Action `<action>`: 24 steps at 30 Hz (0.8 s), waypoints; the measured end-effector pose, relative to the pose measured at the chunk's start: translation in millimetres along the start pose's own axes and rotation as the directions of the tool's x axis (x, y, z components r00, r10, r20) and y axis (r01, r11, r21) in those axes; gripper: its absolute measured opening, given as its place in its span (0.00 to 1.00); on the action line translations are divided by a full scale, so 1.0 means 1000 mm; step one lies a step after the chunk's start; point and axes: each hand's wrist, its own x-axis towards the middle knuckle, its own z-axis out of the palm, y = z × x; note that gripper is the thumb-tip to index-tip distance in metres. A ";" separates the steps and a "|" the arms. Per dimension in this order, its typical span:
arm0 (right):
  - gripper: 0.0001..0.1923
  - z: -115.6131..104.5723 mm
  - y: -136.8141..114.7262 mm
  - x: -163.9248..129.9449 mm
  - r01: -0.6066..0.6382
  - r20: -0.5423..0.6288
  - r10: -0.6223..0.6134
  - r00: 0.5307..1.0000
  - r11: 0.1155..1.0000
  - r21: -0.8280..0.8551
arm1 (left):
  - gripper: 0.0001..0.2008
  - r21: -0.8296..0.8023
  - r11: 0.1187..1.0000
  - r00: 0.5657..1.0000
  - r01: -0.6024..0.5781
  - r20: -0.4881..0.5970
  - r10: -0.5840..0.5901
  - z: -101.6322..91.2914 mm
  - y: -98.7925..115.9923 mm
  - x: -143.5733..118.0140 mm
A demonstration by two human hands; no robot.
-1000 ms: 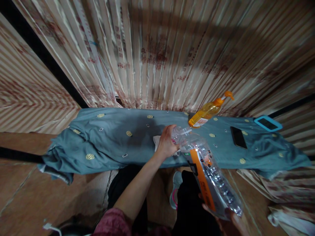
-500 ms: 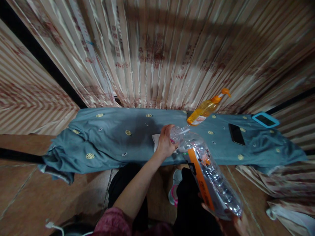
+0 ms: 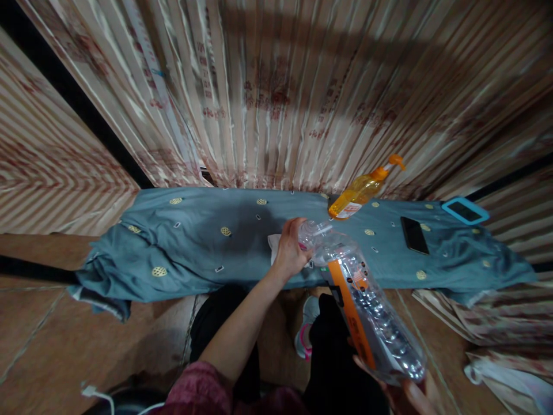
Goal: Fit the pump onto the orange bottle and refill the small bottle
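Note:
A large clear plastic bottle [image 3: 375,311] with an orange and grey label slants from lower right toward the bench. My right hand [image 3: 410,395] is closed around its base, partly cut off by the frame's bottom edge. Against the bottle's upper end, my left hand [image 3: 294,248] is wrapped round a small clear plastic container [image 3: 313,232], whose exact kind is unclear. White cloth or paper [image 3: 273,245] lies beside the left hand, partly hidden by it. Just beyond, an orange pump bottle [image 3: 356,196] stands with amber liquid inside.
Patterned blue-green cloth [image 3: 194,242] covers the narrow bench. Toward its right end lie a black phone [image 3: 415,235] and a blue-framed device [image 3: 465,211]. Pleated curtains [image 3: 276,86] hang close behind. A white cable [image 3: 97,395] shows at lower left.

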 end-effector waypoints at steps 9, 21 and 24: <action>0.41 0.006 -0.007 -0.006 0.003 -0.021 -0.002 1.000 0.997 0.080 | 0.31 -0.005 1.000 1.000 -0.016 0.010 0.016 -0.001 0.000 0.000; 0.28 0.011 -0.003 -0.005 0.087 -0.078 -0.080 0.994 0.993 0.082 | 0.28 -0.035 0.998 0.998 -0.058 -0.005 0.057 -0.001 -0.003 0.001; 0.27 0.010 -0.002 -0.004 0.084 -0.054 -0.079 0.995 0.992 0.090 | 0.28 -0.037 0.998 0.998 -0.056 -0.002 0.056 -0.002 -0.002 0.001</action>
